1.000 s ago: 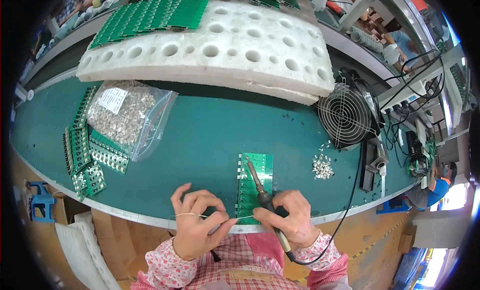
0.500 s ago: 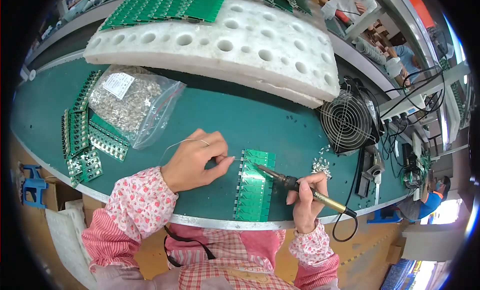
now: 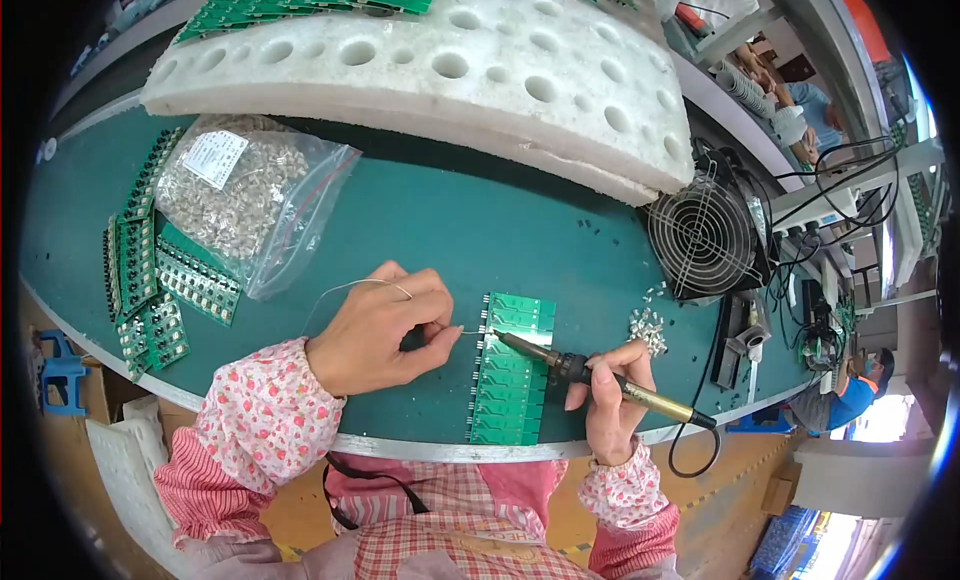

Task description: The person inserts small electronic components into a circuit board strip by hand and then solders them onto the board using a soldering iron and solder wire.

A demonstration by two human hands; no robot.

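Note:
A green circuit board panel [image 3: 508,390] lies near the table's front edge, with a row of small pins along its left side. My right hand [image 3: 612,395] grips a soldering iron [image 3: 640,393], whose tip meets the panel's upper left part. From the left, my left hand [image 3: 385,330] pinches a thin solder wire [image 3: 345,286] between thumb and forefinger. The wire's short end reaches the pins close to the iron's tip, and its other end loops back over the hand. Whether tip and wire touch is too small to tell.
A clear bag of small parts [image 3: 235,185] and several populated circuit boards [image 3: 150,270] lie at the left. A white foam block [image 3: 420,90] bearing green boards spans the back. At the right are a fan [image 3: 703,235], loose white parts [image 3: 648,330] and an iron stand [image 3: 740,340].
The iron's tip and the wire's end have moved slightly toward me, down the panel's pin row. My left hand has shifted a little left. The whole view has also shifted slightly.

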